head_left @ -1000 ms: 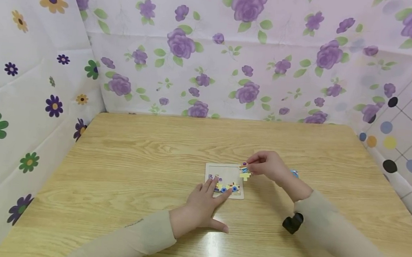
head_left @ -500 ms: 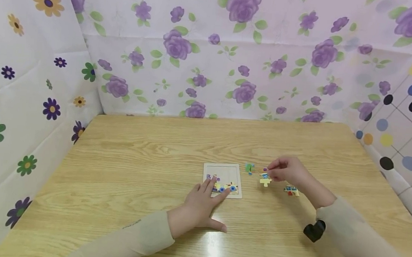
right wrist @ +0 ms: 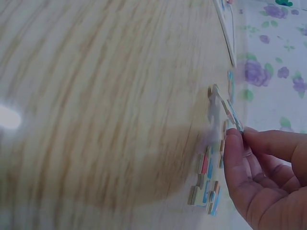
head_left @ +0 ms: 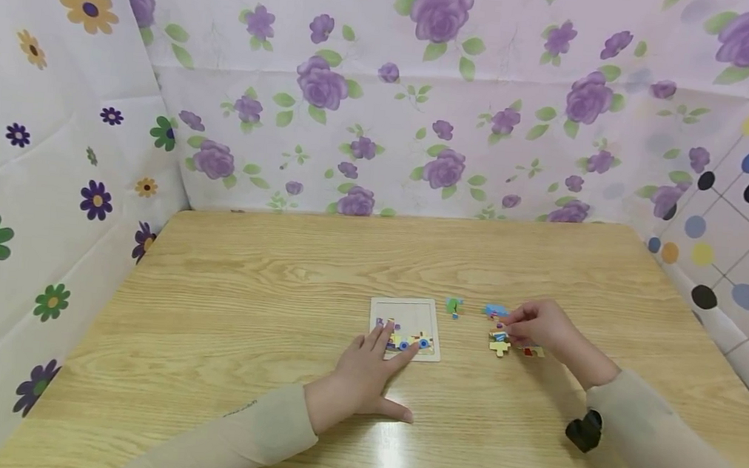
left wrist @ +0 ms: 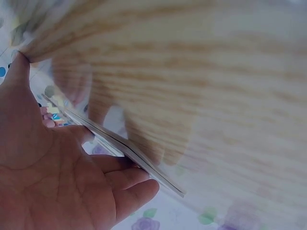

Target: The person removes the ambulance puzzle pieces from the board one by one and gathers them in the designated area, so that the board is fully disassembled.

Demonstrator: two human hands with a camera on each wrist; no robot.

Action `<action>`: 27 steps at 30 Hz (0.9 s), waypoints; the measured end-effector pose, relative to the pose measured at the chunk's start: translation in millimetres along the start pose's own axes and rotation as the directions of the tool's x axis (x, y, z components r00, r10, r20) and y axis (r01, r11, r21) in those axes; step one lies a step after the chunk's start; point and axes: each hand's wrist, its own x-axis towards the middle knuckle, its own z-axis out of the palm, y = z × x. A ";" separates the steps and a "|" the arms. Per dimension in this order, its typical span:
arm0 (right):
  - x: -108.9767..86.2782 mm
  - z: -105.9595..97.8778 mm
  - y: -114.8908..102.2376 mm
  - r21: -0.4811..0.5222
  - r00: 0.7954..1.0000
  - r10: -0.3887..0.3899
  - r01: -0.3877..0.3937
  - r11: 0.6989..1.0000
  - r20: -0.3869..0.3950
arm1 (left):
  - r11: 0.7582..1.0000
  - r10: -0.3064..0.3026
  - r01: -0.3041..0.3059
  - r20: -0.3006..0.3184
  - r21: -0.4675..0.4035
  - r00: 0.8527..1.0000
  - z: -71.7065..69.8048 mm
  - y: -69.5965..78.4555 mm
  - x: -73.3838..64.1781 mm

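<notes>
My left hand (head_left: 362, 373) lies with spread, straight fingers across the lower part of a pale square puzzle tray (head_left: 409, 301). Some joined pieces with blue wheels (head_left: 423, 344) fill the tray's bottom strip; its upper part shows bare board. In the left wrist view the fingertips touch the tray's edge (left wrist: 154, 175). Over to the right, my right hand (head_left: 545, 332) pinches a yellow and blue puzzle piece (head_left: 499, 345) between thumb and fingertips. The right wrist view shows that piece (right wrist: 229, 111) held tilted, close over the tabletop.
Loose puzzle pieces lie right of the tray: a green one (head_left: 453, 306), a blue one (head_left: 495, 309), and a red and yellow one (head_left: 533, 351) partly behind the right hand. The wooden table (head_left: 264, 269) meets a flowered cloth (head_left: 369, 144) at the back.
The right hand has carried the puzzle piece from the tray's right edge rightward to the loose pieces, uncovering the green and blue ones. The left hand stays on the tray.
</notes>
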 end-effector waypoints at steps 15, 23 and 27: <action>3.9 -1.4 3.0 -0.012 0.999 0.052 -0.052 0.999 0.006 | 1.000 0.001 -0.001 0.013 0.008 1.000 0.4 0.1 -0.3; 4.1 -1.3 2.5 -0.039 0.999 0.036 -0.035 0.999 0.015 | 1.000 0.000 0.000 0.025 0.001 1.000 -1.2 0.0 -0.4; 5.3 -0.4 1.9 -0.066 1.000 0.022 -0.022 0.998 0.007 | 1.000 -0.004 0.004 0.027 0.005 1.000 -0.5 -0.7 -0.4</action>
